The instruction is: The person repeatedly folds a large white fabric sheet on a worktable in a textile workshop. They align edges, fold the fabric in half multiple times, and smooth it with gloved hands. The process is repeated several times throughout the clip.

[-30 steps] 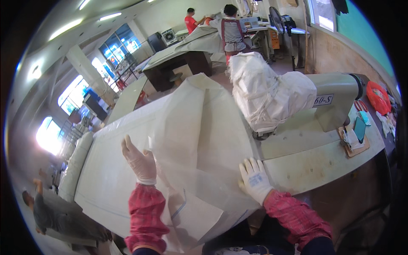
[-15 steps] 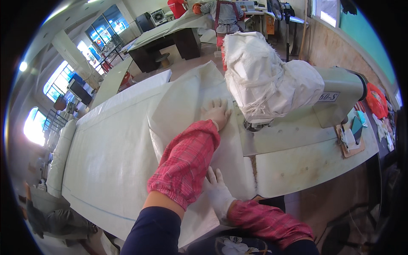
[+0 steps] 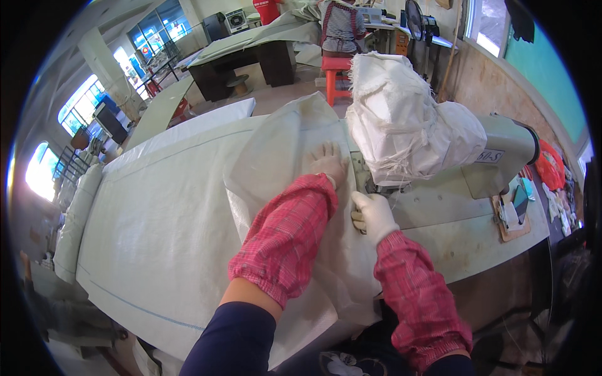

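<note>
A broad sheet of white woven plastic fabric [image 3: 157,219] covers the table, with a folded layer on its right side. My left hand [image 3: 328,164], in a pale glove, lies flat on that folded layer with its fingers stretched. Close to the sewing machine's needle area, my right hand [image 3: 374,216], in a white glove, has its fingers curled and pinches the fabric's right edge. The sewing machine [image 3: 501,147] stands at the right, its head wrapped in a white woven cloth [image 3: 407,122]. Its needle and presser foot are mostly hidden under the wrapping.
Right of the machine bed [image 3: 439,203] lie a clipboard [image 3: 511,219] and a red plastic bag [image 3: 550,166]. A rolled sheet [image 3: 78,229] runs along the left table edge. Beyond are a red stool [image 3: 337,78], a person in a striped top [image 3: 342,28] and a dark-legged table [image 3: 207,81].
My right hand has moved from the near part of the fabric up to its right edge by the machine, and its fingers have closed. My left hand stays flat on the sheet.
</note>
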The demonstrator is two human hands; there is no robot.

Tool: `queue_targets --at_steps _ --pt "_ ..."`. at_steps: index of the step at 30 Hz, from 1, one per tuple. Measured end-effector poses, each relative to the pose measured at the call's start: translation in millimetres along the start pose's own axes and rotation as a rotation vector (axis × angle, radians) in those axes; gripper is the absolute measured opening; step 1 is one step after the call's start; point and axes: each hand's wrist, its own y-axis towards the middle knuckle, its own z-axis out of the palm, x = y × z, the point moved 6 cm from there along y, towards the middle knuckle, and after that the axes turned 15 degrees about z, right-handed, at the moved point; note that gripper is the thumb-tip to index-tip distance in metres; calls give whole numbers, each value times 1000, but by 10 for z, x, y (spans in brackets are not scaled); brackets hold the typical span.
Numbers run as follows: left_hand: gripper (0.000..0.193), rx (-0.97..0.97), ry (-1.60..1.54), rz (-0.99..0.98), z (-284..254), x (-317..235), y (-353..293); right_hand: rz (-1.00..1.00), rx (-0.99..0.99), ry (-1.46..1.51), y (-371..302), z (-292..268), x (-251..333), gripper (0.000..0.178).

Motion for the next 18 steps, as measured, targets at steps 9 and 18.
queue_targets --at_steps 9,18 --pt "30 42 30 16 -122 -179 77 -753 -534 -1184 -495 264 -363 26" --pt "29 226 -187 70 28 -17 318 -329 -137 -1526 -1301 226 -889 73"
